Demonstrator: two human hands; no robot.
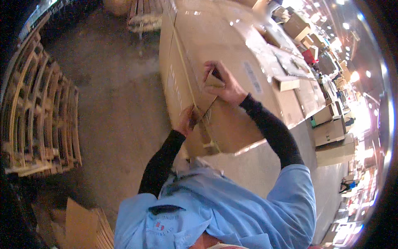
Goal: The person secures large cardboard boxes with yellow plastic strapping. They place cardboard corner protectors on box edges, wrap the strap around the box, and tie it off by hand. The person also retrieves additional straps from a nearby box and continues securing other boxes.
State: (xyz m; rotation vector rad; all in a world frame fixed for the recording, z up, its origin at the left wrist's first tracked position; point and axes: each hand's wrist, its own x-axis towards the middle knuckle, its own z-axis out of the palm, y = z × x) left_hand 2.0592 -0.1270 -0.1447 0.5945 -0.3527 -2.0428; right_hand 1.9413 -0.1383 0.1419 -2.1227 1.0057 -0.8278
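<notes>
- Bare grey-brown floor (112, 91) of a big indoor space, lit by bright lamps at the upper right, spreads over the left half of the frame.
- Upper centre: a large cardboard box (207, 37) fills much of the view, from the top edge down to just above the person's shirt, its long side slanting through the middle.
- Center of the frame: the right hand (230, 88) is curled around a brown piece (215, 81) above the box's top; whether that piece is card or tape I cannot tell.
- Just below and left of it, the left hand (185, 123) is at the box's near-left edge, fingers bent; I cannot tell whether it grips anything.
- Along that same edge runs a thin yellowish band (181, 52), passing beside the left hand.
- On the box's top, right of the right hand, is a dark printed patch (252, 76).
- Lower centre: black sleeves (269, 124) cover both forearms, below them a light blue shirt (240, 207).
- Right of the large box, more cartons (329, 133) are spread toward the right rim, a small red item (309, 57) among those at the upper right.
- Left edge: stacked wooden pallets (46, 103), bent by the lens.
- Lower left: upright brown cardboard sheets (81, 224).
- Top, left of centre: more pallet wood (144, 23), just beside the large box.
</notes>
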